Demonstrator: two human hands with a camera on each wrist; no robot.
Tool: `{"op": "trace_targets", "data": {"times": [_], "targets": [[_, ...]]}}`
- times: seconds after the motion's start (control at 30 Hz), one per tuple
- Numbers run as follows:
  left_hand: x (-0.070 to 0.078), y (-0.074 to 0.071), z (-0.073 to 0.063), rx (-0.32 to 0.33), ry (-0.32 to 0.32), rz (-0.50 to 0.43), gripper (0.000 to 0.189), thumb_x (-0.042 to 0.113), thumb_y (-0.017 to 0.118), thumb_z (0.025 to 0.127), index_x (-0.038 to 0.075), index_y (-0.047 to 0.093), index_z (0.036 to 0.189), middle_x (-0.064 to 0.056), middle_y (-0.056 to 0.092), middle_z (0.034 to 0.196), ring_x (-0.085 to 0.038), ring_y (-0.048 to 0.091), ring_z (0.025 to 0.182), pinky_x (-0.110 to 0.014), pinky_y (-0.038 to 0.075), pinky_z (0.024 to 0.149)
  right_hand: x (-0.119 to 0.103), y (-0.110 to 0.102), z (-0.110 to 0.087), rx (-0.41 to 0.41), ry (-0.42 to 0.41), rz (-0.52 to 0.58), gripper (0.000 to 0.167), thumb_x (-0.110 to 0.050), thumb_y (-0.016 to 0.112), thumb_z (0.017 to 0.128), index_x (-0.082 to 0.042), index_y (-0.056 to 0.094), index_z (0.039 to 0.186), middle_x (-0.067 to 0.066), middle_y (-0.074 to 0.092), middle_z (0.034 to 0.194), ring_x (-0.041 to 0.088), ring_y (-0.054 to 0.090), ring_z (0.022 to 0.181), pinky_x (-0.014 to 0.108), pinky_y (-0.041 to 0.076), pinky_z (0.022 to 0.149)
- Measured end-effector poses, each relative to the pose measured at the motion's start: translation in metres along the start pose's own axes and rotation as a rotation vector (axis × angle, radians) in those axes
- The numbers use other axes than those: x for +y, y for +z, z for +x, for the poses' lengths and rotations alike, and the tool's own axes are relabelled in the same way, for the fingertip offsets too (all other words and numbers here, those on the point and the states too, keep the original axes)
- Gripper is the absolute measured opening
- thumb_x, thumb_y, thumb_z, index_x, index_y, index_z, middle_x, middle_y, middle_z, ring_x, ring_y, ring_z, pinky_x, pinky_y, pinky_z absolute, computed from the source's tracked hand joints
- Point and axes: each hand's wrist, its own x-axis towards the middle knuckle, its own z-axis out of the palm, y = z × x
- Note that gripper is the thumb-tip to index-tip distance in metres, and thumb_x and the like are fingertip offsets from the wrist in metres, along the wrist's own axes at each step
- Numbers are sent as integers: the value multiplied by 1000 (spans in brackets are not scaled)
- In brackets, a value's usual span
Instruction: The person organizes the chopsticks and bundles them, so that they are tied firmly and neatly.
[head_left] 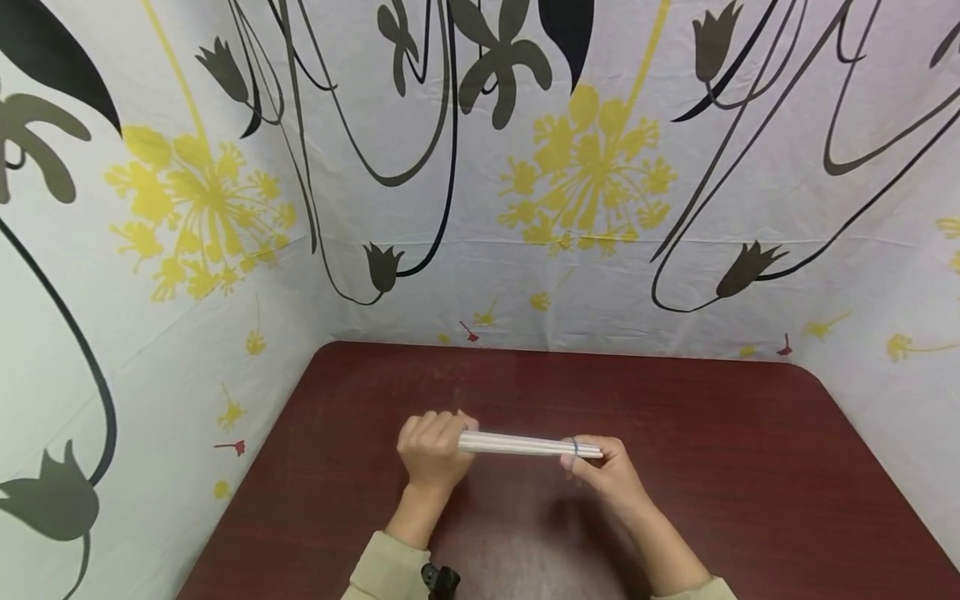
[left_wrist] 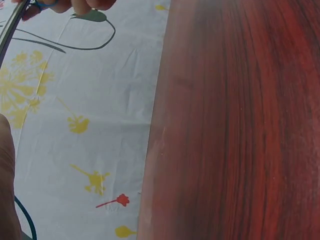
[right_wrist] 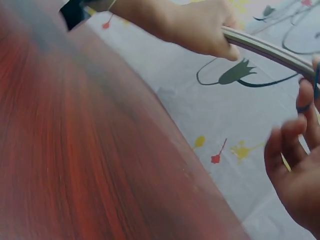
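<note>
A bundle of pale chopsticks (head_left: pixel 517 444) is held nearly level above the table in the head view. My left hand (head_left: pixel 435 450) grips its left end in a fist, which hides that end. Around the right end runs a thin blue rubber band (head_left: pixel 576 447). There my right hand (head_left: pixel 603 473) pinches the band between thumb and fingers, close against the sticks. The right wrist view shows the band (right_wrist: pixel 316 80) reaching from the chopsticks (right_wrist: pixel 270 50) down to the fingers. Only a dark edge of the bundle (left_wrist: pixel 11 30) appears in the left wrist view.
A dark red wooden table (head_left: pixel 495 375) with rounded corners lies beneath both hands. White cloth (head_left: pixel 480 217) printed with flowers surrounds its back and sides. A black strap device (head_left: pixel 442 579) sits at the left wrist.
</note>
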Motion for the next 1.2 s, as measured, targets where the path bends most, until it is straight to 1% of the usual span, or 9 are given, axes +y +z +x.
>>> {"op": "trace_targets", "data": {"times": [0.2, 0.37, 0.47, 0.57, 0.7, 0.83, 1.03, 1.13, 1.2], "targets": [[-2, -1, 1, 23, 26, 1, 40, 9, 52, 81, 18, 30, 49, 6, 28, 45, -13, 22, 39, -26, 20, 40, 7, 1, -10, -33, 56, 314, 42, 13, 51, 94, -16, 75, 113, -11, 69, 87, -1, 56, 66, 20, 46, 58], [-6, -4, 4, 2, -12, -1, 38, 10, 52, 81, 17, 33, 49, 5, 30, 44, -13, 23, 38, -27, 20, 40, 10, 6, -16, 22, 121, 436, 36, 11, 42, 98, -13, 58, 120, -7, 67, 81, 4, 57, 61, 24, 53, 68], [-8, -6, 3, -15, -25, -3, 38, 10, 52, 81, 17, 33, 49, 5, 30, 44, -12, 22, 39, -27, 20, 40, 10, 9, -18, 74, 119, 335, 27, 11, 42, 98, -12, 46, 111, -5, 67, 76, 5, 56, 56, 22, 51, 62], [-10, -6, 2, -25, -14, 2, 38, 10, 52, 81, 17, 32, 49, 5, 29, 44, -12, 22, 38, -27, 20, 40, 11, 13, -19, 84, 37, 78, 28, 18, 49, 93, -7, 47, 103, 0, 68, 73, 5, 58, 56, 21, 47, 51], [-13, -6, -1, -49, -16, 10, 34, 10, 53, 76, 18, 34, 48, 5, 28, 44, -12, 21, 39, -27, 19, 41, 11, 16, -18, 17, -251, -358, 23, 19, 68, 80, 0, 63, 92, 9, 71, 75, 9, 66, 61, 19, 47, 48], [-15, -7, -2, -123, -46, 28, 28, 13, 52, 70, 19, 37, 47, 6, 26, 45, -10, 17, 41, -26, 16, 42, 10, 22, -17, -48, -565, -661, 3, -8, 74, 88, -5, 75, 87, 8, 75, 78, 10, 68, 63, 15, 50, 58], [-11, -10, -2, -233, -113, 6, 27, 16, 49, 70, 20, 37, 46, 6, 27, 42, -8, 16, 41, -25, 18, 41, -1, 42, -15, -19, -808, -807, 29, -22, 61, 99, 2, 75, 108, 10, 72, 85, 13, 68, 66, 18, 53, 63], [-8, -10, -1, -252, -142, -12, 27, 17, 49, 71, 21, 38, 46, 7, 30, 41, -8, 19, 40, -24, 20, 41, -8, 54, -14, 67, -816, -742, 43, -23, 58, 101, 6, 60, 133, 16, 68, 92, 11, 63, 63, 15, 52, 60], [-6, -10, 0, -246, -147, -20, 27, 17, 50, 71, 21, 38, 47, 7, 30, 42, -8, 19, 39, -24, 20, 41, -9, 61, -16, 134, -785, -599, 51, -20, 55, 102, 7, 46, 144, 18, 67, 98, 11, 60, 59, 15, 50, 54]]}}
